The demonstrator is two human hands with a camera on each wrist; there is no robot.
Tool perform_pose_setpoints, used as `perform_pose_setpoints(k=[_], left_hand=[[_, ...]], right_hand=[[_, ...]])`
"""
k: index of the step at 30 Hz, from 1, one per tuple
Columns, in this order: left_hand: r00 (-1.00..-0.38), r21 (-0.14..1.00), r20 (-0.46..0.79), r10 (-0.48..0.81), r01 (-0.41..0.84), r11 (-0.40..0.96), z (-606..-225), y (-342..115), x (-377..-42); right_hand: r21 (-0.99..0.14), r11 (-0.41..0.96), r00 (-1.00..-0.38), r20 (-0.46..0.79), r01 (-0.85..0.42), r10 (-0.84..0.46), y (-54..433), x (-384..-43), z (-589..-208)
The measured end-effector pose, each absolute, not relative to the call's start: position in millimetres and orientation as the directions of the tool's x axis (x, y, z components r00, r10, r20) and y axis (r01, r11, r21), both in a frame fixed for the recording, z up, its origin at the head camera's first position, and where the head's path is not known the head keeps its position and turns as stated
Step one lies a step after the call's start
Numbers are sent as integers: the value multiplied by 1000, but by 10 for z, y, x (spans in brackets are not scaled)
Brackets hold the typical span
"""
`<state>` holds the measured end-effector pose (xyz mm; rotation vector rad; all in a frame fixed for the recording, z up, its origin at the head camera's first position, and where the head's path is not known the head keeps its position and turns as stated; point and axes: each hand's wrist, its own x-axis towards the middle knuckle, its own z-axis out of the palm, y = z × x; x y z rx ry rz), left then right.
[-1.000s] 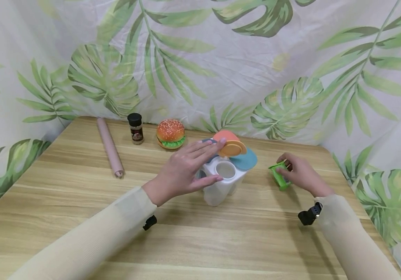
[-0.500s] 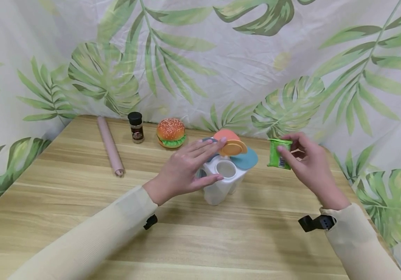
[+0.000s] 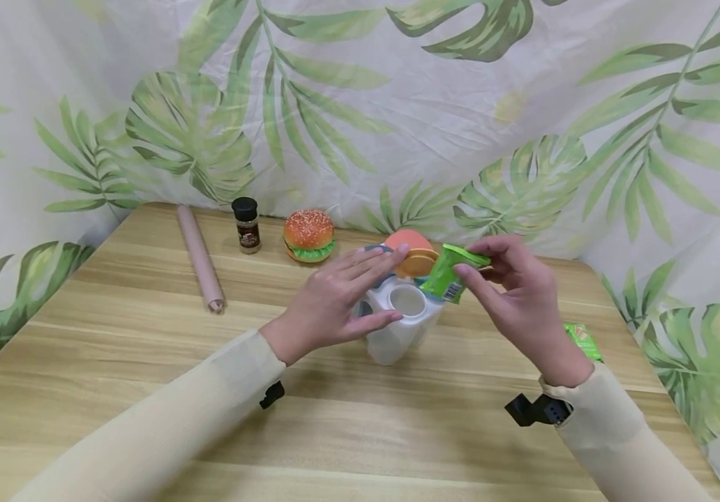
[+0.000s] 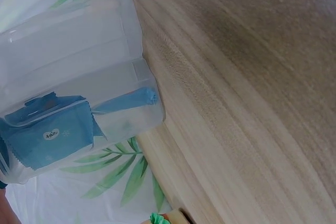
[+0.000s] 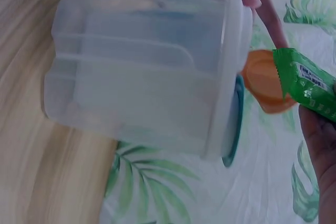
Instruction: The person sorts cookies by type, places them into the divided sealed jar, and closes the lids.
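A translucent container (image 3: 391,343) with a white top stands on the wooden table, its orange flap (image 3: 415,263) raised beside a round opening. Coral and blue flaps show behind. In the left wrist view, a light-blue packet (image 4: 51,135) shows through its wall. My left hand (image 3: 341,300) rests at the top with straight fingers by the orange flap and the thumb along the opening's near rim. My right hand (image 3: 517,300) pinches a small green snack packet (image 3: 448,273) between thumb and fingers, above the container's right side. The right wrist view shows this packet (image 5: 307,83) near the orange flap.
Another green packet (image 3: 581,340) lies at the right, partly behind my right wrist. A toy hamburger (image 3: 308,237), a black-capped seasoning jar (image 3: 247,226) and a pink roll (image 3: 199,258) lie along the back left. A leaf-print cloth (image 3: 335,104) hangs behind the table.
My right hand has lifted the green packet off the table and carried it left to the container's top. Another green packet has come into sight at the right. My left hand stays put.
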<state>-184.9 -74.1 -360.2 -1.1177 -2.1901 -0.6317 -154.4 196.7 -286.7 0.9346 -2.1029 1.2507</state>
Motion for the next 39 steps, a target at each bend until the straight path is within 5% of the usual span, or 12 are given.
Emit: perform_pose_setpoints(k=[23,39], left_hand=[[-485,171,690,538,831,530,-3622,-738,-1850],[-466,158,705,534,838,522,-3641,-753,-1856]], right_hand=[[-386,401,-548,695,-831,-465,1694,-1608,-3049],[-333,439,-548,584,-835,-599,1689,-1547,-3129]])
